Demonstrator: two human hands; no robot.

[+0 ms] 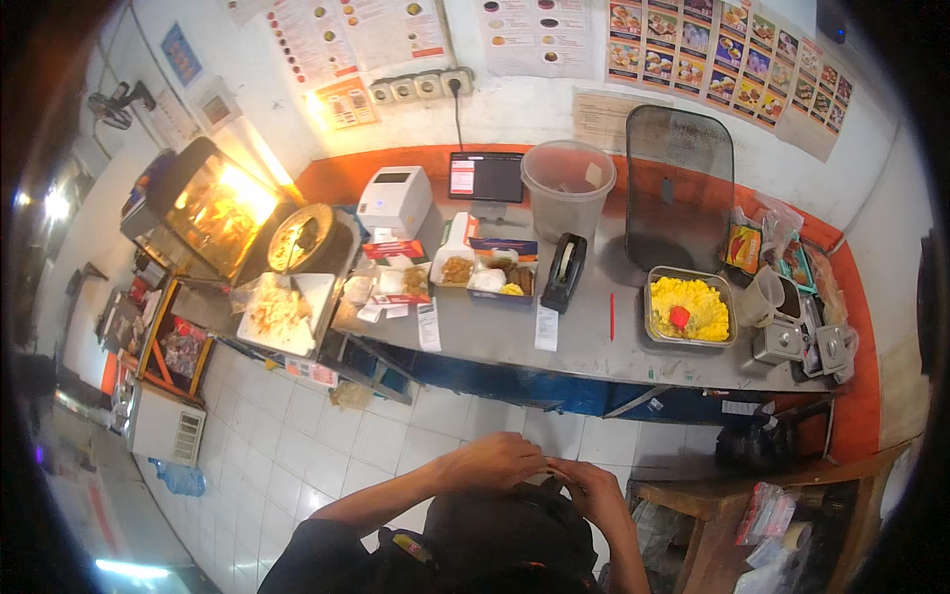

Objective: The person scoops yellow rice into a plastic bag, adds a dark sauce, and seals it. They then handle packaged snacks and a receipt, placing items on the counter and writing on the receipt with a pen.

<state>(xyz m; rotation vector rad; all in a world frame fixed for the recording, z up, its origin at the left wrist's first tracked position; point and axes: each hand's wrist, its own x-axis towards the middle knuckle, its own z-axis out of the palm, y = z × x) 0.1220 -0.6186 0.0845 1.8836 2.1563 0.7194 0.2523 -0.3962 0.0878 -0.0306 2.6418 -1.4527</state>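
Note:
My left hand (pixel 505 460) and my right hand (pixel 591 484) meet close to my body, over the tiled floor. Their fingers are bent together around something too small to make out. Before me stands a grey counter (pixel 490 330) with three filled food boxes: a red-flapped box (pixel 419 281), a white box (pixel 453 269) and a dark-flapped box (pixel 502 275). Paper slips hang at the front edge, one receipt (pixel 429 327) left of another receipt (pixel 547 332). A black tape dispenser (pixel 564 273), a red pen (pixel 612 317) and a tub of shredded yellow food (pixel 701 301) are farther right.
Behind the boxes are a label printer (pixel 393 200), a tablet (pixel 486 178), a plastic bucket (pixel 568 204) and an upright mesh panel (pixel 677 163). At left, a lit food warmer (pixel 215 208) stands near a white tray (pixel 320 293). A wooden table (pixel 690 499) is at lower right.

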